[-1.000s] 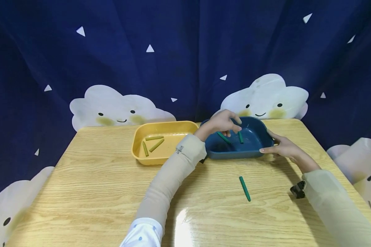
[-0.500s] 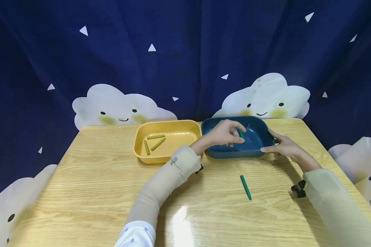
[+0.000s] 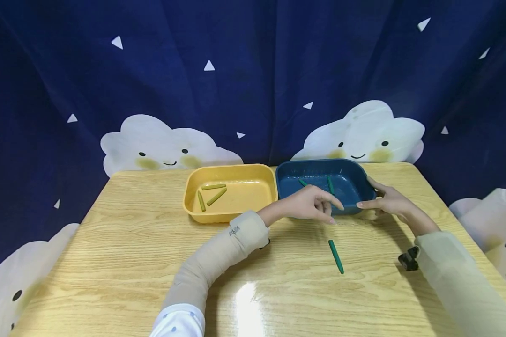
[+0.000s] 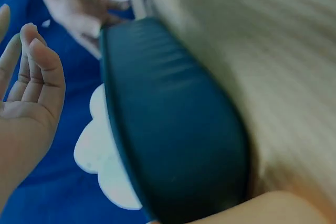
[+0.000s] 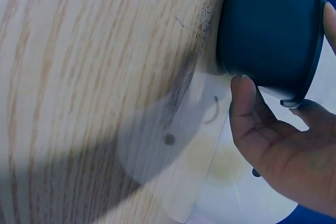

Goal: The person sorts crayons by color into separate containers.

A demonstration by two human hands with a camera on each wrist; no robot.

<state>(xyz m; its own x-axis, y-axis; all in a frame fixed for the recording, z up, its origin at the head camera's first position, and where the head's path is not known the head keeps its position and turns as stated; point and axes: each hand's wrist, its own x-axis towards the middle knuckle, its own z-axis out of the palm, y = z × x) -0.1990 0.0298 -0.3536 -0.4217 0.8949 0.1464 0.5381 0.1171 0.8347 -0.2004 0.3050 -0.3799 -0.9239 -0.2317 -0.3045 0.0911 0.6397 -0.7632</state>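
My left hand hangs over the front edge of the blue tray, its fingers loosely bent and nothing between them. In the left wrist view the left hand is apart from the tray wall. My right hand holds the tray's right front corner, with the thumb on the front wall and a finger along the right side; the right wrist view shows this hand at the tray's end. Inside the tray lie two green crayons, one near the middle. Another green crayon rests on the table in front.
A yellow tray stands against the blue one's left side, with three olive-yellow crayons in it. Both trays are at the back of the wooden table. A dark blue curtain with clouds hangs behind.
My left hand has come out from above the blue tray's inside toward the front edge, uncovering the green crayons. The right hand has stayed on the tray's corner.
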